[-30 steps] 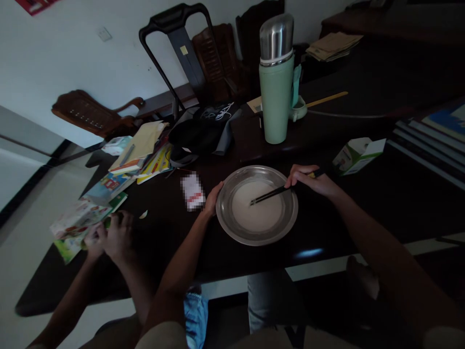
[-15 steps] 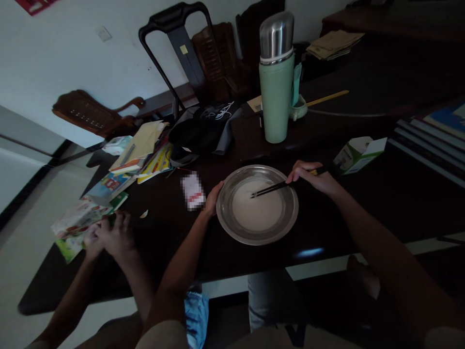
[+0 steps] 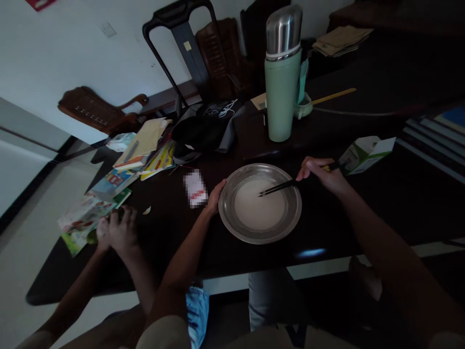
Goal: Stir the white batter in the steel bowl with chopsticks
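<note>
A round metal plate (image 3: 286, 224) with a pale white layer in its bottom sits on the dark table near the front edge. My left hand (image 3: 215, 198) grips the plate's left rim, fingers curled on it. My right hand (image 3: 321, 175) is closed on a pair of dark chopsticks (image 3: 281, 186), whose tips rest in the white layer near the plate's middle.
A green flask (image 3: 282, 92) with a steel cap stands behind the plate. An open green-and-white carton (image 3: 365, 152) lies to the right, and books are stacked at the far right. Another person's hands (image 3: 118, 232) rest on colourful booklets (image 3: 85, 218) at the left. Chairs stand behind the table.
The chopstick tips have moved up and right across the white layer, from the plate's middle toward its far right. My left hand stays on the rim. The other person's hands shifted slightly.
</note>
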Demonstrator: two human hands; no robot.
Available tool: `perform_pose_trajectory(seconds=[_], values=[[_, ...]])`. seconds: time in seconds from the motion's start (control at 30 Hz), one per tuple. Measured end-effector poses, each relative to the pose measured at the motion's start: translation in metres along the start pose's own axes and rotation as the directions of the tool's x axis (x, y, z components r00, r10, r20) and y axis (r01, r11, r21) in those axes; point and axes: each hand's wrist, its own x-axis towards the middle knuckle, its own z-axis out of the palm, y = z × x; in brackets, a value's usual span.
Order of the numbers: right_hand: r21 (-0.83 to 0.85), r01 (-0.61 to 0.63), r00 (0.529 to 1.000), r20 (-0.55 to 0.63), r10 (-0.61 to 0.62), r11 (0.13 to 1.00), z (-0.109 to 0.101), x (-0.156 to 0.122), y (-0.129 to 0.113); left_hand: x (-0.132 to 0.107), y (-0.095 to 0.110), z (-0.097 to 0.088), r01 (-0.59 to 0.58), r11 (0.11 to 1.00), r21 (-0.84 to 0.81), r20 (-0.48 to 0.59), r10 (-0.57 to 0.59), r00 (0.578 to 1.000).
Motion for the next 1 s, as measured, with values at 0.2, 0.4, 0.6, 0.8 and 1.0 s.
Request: perform_pose_trajectory(seconds=[0.2,0.4,0.6,0.8,1.0], values=[[0.065,-0.023,0.983,0.184,0.011,0.998,0.001,-0.003,0.001,0.011,-0.007,0.043,-0.012,1.000,0.028,0.003,0.012,1.000],[-0.025,-0.016,0.993,0.118,0.019,1.000,0.007,-0.002,-0.002,0.091,-0.060,0.162,0.016,1.000,0.014,-0.017,-0.015,1.000],[0.042,0.004,0.997,0.071,-0.007,0.999,-0.005,-0.003,0.004,0.125,-0.084,0.182,0.060,0.998,0.032,-0.033,-0.059,0.998],[-0.030,-0.022,0.973,0.231,0.028,0.999,0.009,-0.003,-0.004,0.125,-0.088,0.172,0.105,0.994,-0.007,-0.022,-0.105,0.994],[0.023,0.005,1.000,0.018,-0.006,1.000,-0.005,-0.002,0.003,0.126,-0.088,0.175,0.135,0.990,-0.049,-0.017,-0.136,0.991]])
